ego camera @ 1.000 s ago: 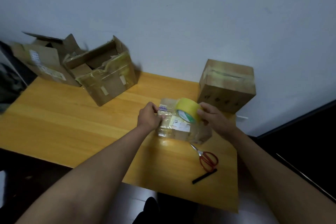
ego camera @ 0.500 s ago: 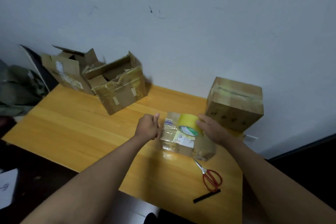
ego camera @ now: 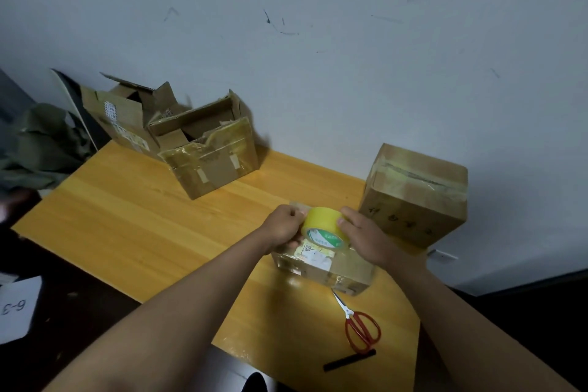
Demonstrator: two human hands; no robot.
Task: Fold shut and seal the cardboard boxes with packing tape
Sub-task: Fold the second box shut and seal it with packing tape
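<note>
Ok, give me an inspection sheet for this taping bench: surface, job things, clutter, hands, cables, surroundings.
Surface: yellow wooden table against the wall.
Job's things: small box under the hands, glossy with tape; tape roll above it; sealed box at right; two open boxes at back left.
Clutter: red scissors; black stick near the front edge.
Hands: right hand grips the roll; left hand is curled at the roll's edge, what it pinches is unclear.
Cables: nothing seen.
Surroundings: scuffed wall; paper marked 6-3 on the floor.

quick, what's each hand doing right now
Left hand: fingers curled, pinching at the tape roll's edge.
Right hand: gripping the tape roll.
</note>
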